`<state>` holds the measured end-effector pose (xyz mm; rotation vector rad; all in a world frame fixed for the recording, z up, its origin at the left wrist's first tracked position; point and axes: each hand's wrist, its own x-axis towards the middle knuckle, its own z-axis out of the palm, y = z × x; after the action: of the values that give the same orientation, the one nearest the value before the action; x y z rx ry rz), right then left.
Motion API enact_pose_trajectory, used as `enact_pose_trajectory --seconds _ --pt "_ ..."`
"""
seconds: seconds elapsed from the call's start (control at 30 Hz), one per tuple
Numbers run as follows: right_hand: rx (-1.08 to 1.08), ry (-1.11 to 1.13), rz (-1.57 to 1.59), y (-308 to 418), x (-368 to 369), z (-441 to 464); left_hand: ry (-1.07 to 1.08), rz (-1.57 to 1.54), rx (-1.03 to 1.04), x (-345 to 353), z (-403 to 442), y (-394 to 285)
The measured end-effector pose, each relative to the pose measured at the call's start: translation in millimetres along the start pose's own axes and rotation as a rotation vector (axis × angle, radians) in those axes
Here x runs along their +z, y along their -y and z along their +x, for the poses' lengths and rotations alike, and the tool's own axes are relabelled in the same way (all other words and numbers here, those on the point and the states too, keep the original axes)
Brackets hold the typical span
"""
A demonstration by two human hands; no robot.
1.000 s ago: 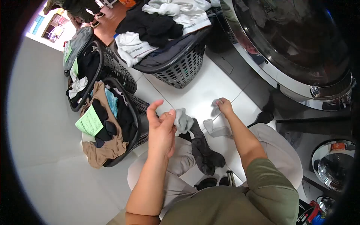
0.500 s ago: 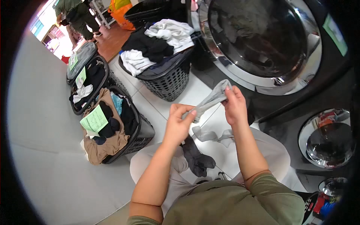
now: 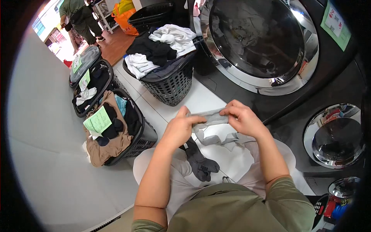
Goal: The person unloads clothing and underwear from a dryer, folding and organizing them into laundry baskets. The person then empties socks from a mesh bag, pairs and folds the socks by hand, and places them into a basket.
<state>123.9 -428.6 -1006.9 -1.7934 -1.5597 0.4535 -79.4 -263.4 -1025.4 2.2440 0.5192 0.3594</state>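
A light grey sock point(image 3: 211, 117) is stretched sideways between my two hands, above my lap. My left hand point(image 3: 181, 127) is closed on its left end, and the fingers of my right hand point(image 3: 242, 118) pinch its right end. Just below hangs or lies another light grey sock point(image 3: 210, 139); what supports it is hard to make out. Dark grey socks point(image 3: 200, 162) rest near my left knee, lower in the view.
A basket of black and white clothes point(image 3: 168, 85) stands ahead. Three more laundry baskets line the left wall, the nearest with a green note point(image 3: 97, 121). A large round machine door point(image 3: 257, 42) is at the right. One person point(image 3: 79, 19) stands far back.
Both hands have come together on the light grey sock, first held in the left hand alone. Since half a second ago, the right hand has lowered and the sock is nearly level.
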Motion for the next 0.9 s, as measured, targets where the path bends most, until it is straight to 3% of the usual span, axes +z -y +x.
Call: enact_pose_trajectory --seconds 0.07,0.1,0.2,0.3,0.33,0.37,0.4,0.47,0.5,0.6,0.63,0.73,0.87,0.9 --pt "-0.057 0.135 -0.087 3.5 -3.2 -5.6 0.139 0.257 -0.143 7.3 -3.4 -4.6" --pt "-0.073 0.254 -0.192 -4.4 -1.1 -9.0 0.19 0.292 -0.116 6.6 -4.3 -3.2" --pt "-0.074 0.431 -0.037 -25.0 -21.4 -7.1 0.265 -0.127 -0.032 -2.1 -3.7 12.8" --pt "-0.051 0.061 1.027 -36.7 -40.0 -3.6 0.198 -1.155 -0.084 -7.8 1.5 31.0" --pt "-0.049 -0.084 1.446 -33.7 -36.6 -3.2 0.157 -1.298 -0.194 -7.4 6.2 24.7" --pt "-0.062 0.021 1.598 -60.5 -27.7 -9.1 0.118 -1.437 -0.31 -5.3 10.3 15.1" --pt "0.125 -0.091 1.771 -39.8 -16.1 -16.1 0.077 -1.57 -0.431 -4.9 13.7 9.3" --pt "0.115 -0.036 2.014 -27.1 12.1 -11.8 0.079 -1.748 -0.435 0.6 15.3 22.9" --pt "0.224 -0.154 2.091 -15.7 19.5 -11.2 0.075 -1.762 -0.436 1.0 16.6 20.4" --pt "0.198 -0.304 2.255 -19.9 41.2 -1.4 0.113 -1.861 -0.362 1.1 17.9 11.8" --pt "0.153 -0.259 2.292 -18.4 45.7 1.7 0.127 -1.901 -0.319 0.3 17.6 10.2" --pt "0.3 -0.269 2.342 -0.5 53.0 6.4 0.04 -1.934 -0.206 4.0 18.2 12.9" --pt "0.607 -0.362 2.23 -5.0 66.5 14.3 0.041 -2.057 -0.128 -7.1 11.9 10.7" --pt "0.585 -0.405 2.178 -17.3 75.1 17.0 0.091 -2.061 -0.132 -6.5 9.6 8.5"
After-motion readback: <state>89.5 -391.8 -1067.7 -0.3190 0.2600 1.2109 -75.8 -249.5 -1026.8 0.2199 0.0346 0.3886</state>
